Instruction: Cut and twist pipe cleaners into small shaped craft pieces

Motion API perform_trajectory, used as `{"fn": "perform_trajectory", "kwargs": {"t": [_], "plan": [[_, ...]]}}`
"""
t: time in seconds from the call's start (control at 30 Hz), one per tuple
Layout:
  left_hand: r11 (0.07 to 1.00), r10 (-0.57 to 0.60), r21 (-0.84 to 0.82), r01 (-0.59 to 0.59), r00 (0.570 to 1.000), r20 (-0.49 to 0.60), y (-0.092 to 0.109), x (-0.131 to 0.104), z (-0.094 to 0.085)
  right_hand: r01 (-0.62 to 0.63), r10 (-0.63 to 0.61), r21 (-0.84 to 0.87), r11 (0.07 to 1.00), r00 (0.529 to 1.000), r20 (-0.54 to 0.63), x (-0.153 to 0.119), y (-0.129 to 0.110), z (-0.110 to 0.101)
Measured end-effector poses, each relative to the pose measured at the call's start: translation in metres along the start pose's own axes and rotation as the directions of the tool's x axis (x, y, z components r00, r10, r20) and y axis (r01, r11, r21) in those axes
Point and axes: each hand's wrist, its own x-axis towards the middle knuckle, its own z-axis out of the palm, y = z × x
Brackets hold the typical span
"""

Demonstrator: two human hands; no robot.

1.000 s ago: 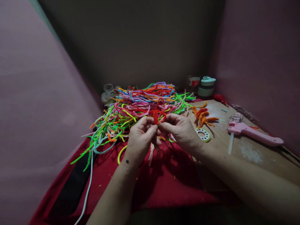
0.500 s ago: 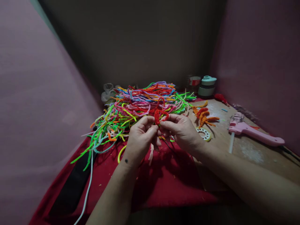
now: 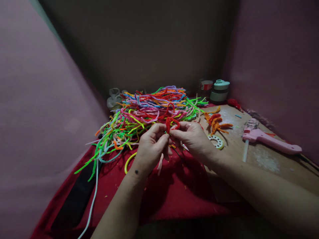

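Note:
A looped red fuzzy stem (image 3: 168, 124) is pinched between the fingertips of both hands, above the red cloth. My left hand (image 3: 154, 143) grips its lower end, where a bit of green shows. From the other side, my right hand (image 3: 193, 137) pinches the base of the loops with thumb and forefinger. Behind the hands lies a large heap of multicoloured fuzzy stems (image 3: 149, 109). An orange and red bunch of stems (image 3: 216, 123) rests right of my right hand, near a white ring with holes (image 3: 217, 142).
A pink glue gun (image 3: 271, 139) lies on the brown board (image 3: 239, 179) at the right. At the back stand a green-lidded container (image 3: 219, 91) and a jar (image 3: 206, 86). A white cord (image 3: 93, 199) crosses a black object (image 3: 74, 199) on the left.
The red loops have turned slightly between my fingers and look narrower on the left. Both hands stay nearly in place, and the whole view has shifted a little.

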Motion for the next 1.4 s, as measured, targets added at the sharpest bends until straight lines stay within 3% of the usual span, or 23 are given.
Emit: {"fn": "perform_trajectory", "kwargs": {"t": [0.17,0.3,0.5,0.73,0.93,1.3,1.4], "plan": [[1.0,0.015,0.011,-0.015,1.0,-0.012,0.001,0.001,-0.001,0.041,-0.042,0.017,0.999,0.998,0.04,0.0,-0.001,0.001],[1.0,0.0,-0.002,0.0,0.999,-0.048,0.003,0.002,-0.002,0.006,-0.026,0.171,0.985,0.993,0.117,0.003,0.0,-0.003],[1.0,-0.017,-0.022,0.016,0.999,-0.044,0.005,0.0,0.0,-0.056,0.027,0.325,0.944,0.995,0.094,0.008,0.003,-0.008],[1.0,-0.02,-0.017,0.021,0.998,0.059,0.007,-0.002,-0.001,-0.079,0.063,0.278,0.957,0.996,0.068,0.012,0.011,-0.01],[1.0,0.007,0.027,-0.007,1.0,0.001,0.007,-0.003,-0.001,-0.034,-0.002,0.254,0.967,0.99,0.14,0.009,0.006,-0.01],[0.99,-0.126,-0.06,0.132,0.988,0.094,0.008,0.0,-0.005,-0.082,0.011,0.33,0.94,0.977,0.212,0.01,0.007,-0.01],[0.973,-0.198,-0.106,0.205,0.977,0.074,0.006,0.001,-0.007,-0.078,0.013,0.291,0.953,0.975,0.221,0.011,0.008,-0.01]]}}
